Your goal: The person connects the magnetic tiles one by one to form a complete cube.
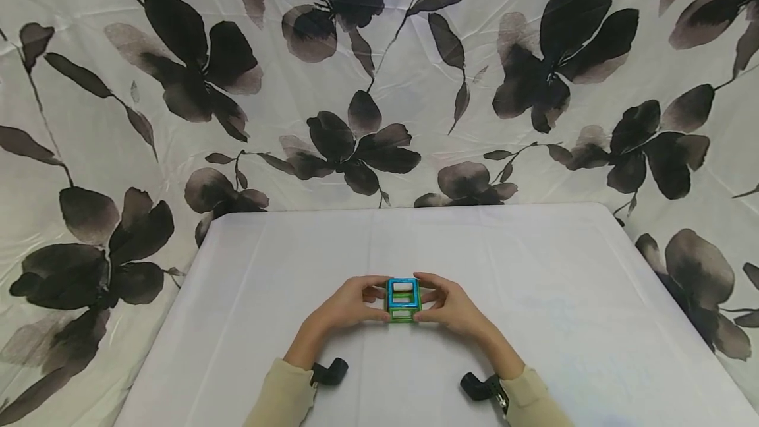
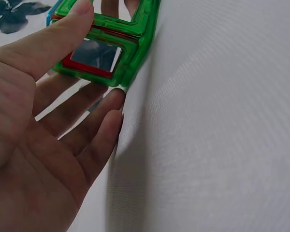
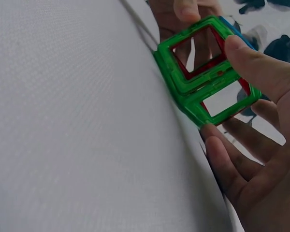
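Observation:
A small cube built of square magnetic tiles (image 1: 403,306) stands on the white table, with open-centred frames. Its top tile is blue; the front is green. Both wrist views show the green frames (image 2: 130,65) (image 3: 186,96) up close, with red edging (image 3: 212,66) at the inside and far sides. My left hand (image 1: 346,305) grips the cube's left side, thumb at the near edge and fingers behind and below. From the right side, my right hand (image 1: 456,308) holds it the same way, its thumb (image 3: 251,63) pressing the near green frame.
The cube sits near the middle of a white-covered table (image 1: 296,249). Behind and beside the table hangs a white cloth (image 1: 439,84) with dark flower prints. Black wrist-worn devices (image 1: 330,372) (image 1: 479,387) stick inward from both beige sleeves (image 1: 281,394).

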Demonstrator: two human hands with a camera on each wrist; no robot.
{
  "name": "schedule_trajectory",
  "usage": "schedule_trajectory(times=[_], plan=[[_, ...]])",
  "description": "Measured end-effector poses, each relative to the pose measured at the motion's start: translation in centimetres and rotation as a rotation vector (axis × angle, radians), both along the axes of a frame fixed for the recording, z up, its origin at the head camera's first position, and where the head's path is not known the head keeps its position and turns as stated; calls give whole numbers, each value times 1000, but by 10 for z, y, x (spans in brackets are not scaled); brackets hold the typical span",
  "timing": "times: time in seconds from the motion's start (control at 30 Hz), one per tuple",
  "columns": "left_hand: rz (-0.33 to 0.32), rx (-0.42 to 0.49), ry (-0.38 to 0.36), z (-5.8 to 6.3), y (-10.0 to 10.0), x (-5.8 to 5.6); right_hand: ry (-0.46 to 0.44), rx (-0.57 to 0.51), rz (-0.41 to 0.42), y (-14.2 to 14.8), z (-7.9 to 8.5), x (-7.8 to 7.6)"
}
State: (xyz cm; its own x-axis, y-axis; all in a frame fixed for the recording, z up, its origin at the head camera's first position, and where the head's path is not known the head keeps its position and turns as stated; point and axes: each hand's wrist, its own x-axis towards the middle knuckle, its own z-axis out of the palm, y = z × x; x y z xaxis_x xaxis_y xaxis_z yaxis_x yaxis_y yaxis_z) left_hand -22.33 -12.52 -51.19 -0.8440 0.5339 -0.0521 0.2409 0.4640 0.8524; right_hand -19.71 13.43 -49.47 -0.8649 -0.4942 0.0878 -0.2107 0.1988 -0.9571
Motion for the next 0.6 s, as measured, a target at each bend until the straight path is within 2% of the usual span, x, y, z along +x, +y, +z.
schedule_trajectory(times=[0.13, 0.23, 0.47, 0.6], plan=[[-9, 20, 18, 1, 0, -1, 12, 22, 5, 0, 4, -1], [-18, 27, 9, -1, 0, 1, 0, 28, 16, -1, 0, 0], [16, -28, 35, 2, 1, 2, 38, 50, -15, 1, -28, -12], [19, -70, 69, 5, 1, 1, 39, 80, -11, 7, -27, -15]])
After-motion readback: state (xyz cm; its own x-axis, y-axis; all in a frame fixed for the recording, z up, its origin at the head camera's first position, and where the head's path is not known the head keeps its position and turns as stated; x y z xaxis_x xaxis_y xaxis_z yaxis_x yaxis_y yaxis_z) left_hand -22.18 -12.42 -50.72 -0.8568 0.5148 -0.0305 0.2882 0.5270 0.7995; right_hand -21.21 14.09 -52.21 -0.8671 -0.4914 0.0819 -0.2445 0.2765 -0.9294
